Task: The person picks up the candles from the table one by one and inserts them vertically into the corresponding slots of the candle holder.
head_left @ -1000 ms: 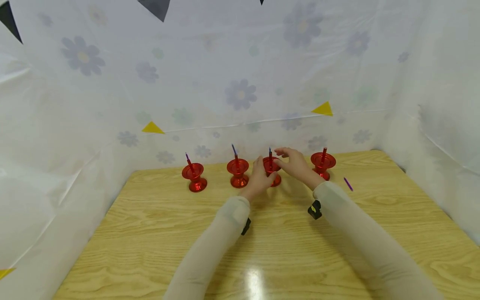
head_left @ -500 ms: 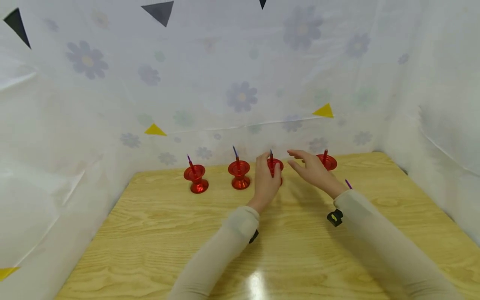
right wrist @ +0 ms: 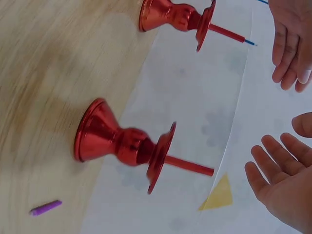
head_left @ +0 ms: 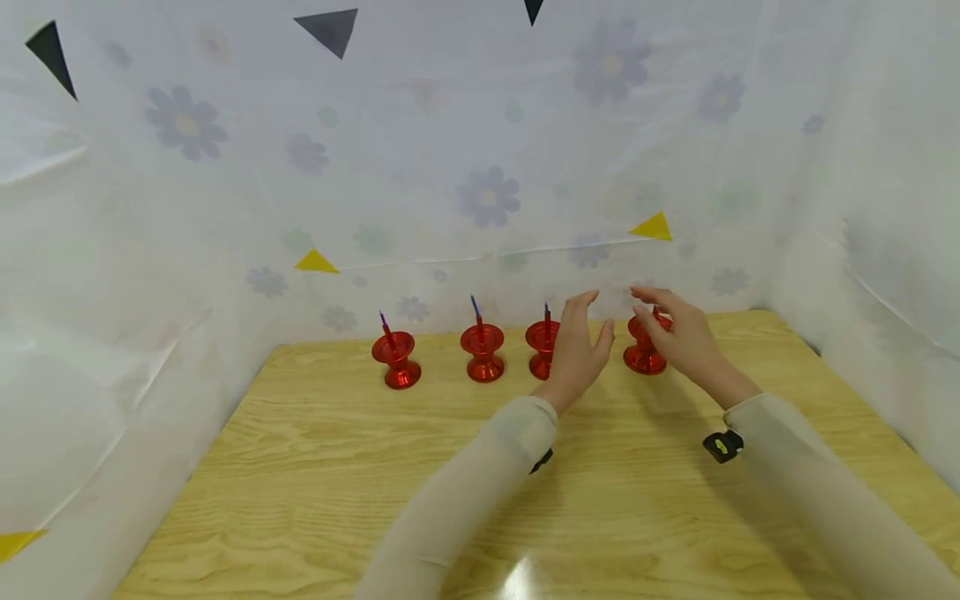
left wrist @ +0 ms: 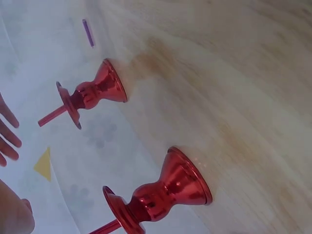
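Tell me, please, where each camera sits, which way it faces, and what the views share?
Head: above, facing forward and down at four red holders on the table; both sleeves, left hand and right hand show.
Left wrist: low at the table, rolled sideways, facing two holders; fingertips at its left edge.
Right wrist: likewise rolled, facing two holders; both hands at its right.
Shared: the rightmost holder and the purple candle lying loose.

The head view looks forward and down over the wooden table [head_left: 315,467] from some way back, taking in the whole row of holders at mid-frame. Both wrist views sit close and rolled sideways; each shows the rightmost red candle holder [left wrist: 90,92] [right wrist: 124,144] and the loose purple candle [left wrist: 88,32] [right wrist: 45,207]
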{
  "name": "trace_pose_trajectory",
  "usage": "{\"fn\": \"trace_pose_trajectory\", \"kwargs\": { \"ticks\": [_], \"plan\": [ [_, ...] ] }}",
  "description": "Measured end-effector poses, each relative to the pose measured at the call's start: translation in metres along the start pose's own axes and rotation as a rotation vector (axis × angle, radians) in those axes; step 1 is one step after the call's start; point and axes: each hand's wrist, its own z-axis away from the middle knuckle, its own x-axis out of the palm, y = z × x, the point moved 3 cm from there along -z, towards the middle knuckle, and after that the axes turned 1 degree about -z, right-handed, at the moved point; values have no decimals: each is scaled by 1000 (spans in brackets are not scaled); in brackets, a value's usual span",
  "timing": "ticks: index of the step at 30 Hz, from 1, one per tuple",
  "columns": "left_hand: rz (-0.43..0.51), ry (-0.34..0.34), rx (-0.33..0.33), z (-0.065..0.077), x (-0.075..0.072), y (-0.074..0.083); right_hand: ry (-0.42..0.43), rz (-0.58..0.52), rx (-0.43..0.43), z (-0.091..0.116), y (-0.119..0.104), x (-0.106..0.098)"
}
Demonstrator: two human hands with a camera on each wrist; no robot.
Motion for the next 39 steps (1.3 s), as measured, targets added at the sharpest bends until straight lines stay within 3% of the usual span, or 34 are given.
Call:
{"fn": "trace_pose_trajectory", "kwargs": {
  "ticks": [10,18,29,39],
  "plan": [
    [91,-208,-223,-13,31,3,20,18,146,19,28,-30],
    [82,-305,-328,-15,50,7,-5,24,194,32,52,-37],
    [48,-424,-392,-15,74,-6,-63,48,244,40,64,-38],
    [4,-437,-389,-18,86,-18,-135,54,279,39,73,-34]
  ]
}}
